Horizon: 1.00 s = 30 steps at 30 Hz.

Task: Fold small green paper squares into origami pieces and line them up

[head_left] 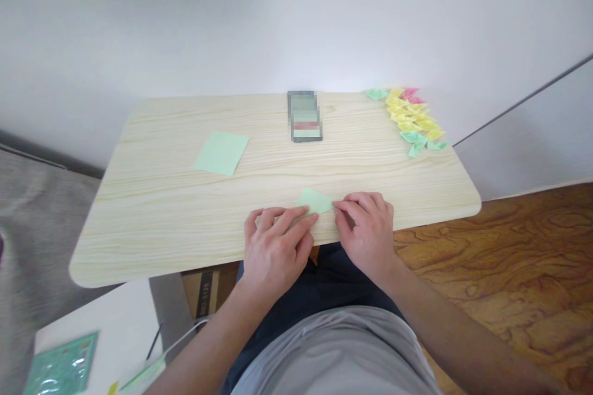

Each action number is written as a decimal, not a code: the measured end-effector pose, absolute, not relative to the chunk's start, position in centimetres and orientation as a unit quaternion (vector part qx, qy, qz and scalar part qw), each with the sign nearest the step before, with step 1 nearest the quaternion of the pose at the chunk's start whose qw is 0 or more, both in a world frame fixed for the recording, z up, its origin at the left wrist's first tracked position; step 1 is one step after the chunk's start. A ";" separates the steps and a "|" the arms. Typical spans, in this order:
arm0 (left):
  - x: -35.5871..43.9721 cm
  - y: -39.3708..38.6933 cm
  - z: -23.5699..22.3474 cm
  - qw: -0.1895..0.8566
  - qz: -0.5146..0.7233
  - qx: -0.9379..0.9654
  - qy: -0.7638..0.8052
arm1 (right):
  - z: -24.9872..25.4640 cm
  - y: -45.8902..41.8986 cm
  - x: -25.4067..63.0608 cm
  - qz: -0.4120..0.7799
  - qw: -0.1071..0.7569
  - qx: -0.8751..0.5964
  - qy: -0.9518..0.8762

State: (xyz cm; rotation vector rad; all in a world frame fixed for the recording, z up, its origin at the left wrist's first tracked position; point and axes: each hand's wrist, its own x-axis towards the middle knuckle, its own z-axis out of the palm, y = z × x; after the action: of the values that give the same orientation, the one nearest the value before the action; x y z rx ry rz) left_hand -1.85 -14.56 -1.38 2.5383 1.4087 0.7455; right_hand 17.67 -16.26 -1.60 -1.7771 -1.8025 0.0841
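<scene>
At lower centre, the left hand [275, 253], fingers loosely spread, is pressing one partly folded green paper [315, 200]; the right hand [368, 228] is pinching its right corner. One sheet [222, 153] is lying unfolded, centre left; one phone [304, 116], upper centre. Seemingly finished folded pieces [410, 120] are crowding upper right, overlapping beyond counting.

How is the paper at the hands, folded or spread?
Folded: the green paper tapers toward the right hand, unlike the square sheet.
</scene>
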 end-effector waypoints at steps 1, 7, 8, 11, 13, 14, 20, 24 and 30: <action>-1.8 -14.7 -1.4 0.071 0.252 0.844 0.468 | -1.5 -16.5 17.5 0.030 0.297 -0.668 -0.681; -1.3 -16.1 -1.5 0.071 0.255 0.835 0.482 | -1.2 -17.4 17.5 0.065 0.276 -0.617 -0.734; -1.2 -16.3 -1.5 0.073 0.254 0.835 0.483 | -1.3 -17.4 17.6 0.068 0.274 -0.610 -0.740; -1.2 -16.8 -1.5 0.081 0.255 0.836 0.479 | -1.6 -17.0 17.8 0.067 0.272 -0.609 -0.742; -1.3 -17.0 -1.6 0.087 0.258 0.839 0.472 | -1.6 -16.6 17.9 0.063 0.279 -0.613 -0.736; -1.4 -17.0 -1.7 0.089 0.260 0.839 0.470 | -1.6 -16.3 17.8 0.062 0.285 -0.616 -0.732; -1.9 -16.5 -1.7 0.113 0.285 0.833 0.460 | -1.4 -15.4 17.6 0.067 0.306 -0.619 -0.720; -2.3 -15.7 -1.5 0.122 0.290 0.828 0.464 | -1.6 -15.4 17.8 0.069 0.307 -0.610 -0.727; -2.6 -15.0 -1.5 0.140 0.277 0.838 0.448 | -2.0 -15.4 18.4 0.072 0.310 -0.596 -0.738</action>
State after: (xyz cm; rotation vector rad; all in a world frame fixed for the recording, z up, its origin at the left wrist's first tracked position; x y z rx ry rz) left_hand -2.59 -14.98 -1.47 2.4212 1.2948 0.8016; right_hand 18.40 -15.39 -2.02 -1.5741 -1.9486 0.1899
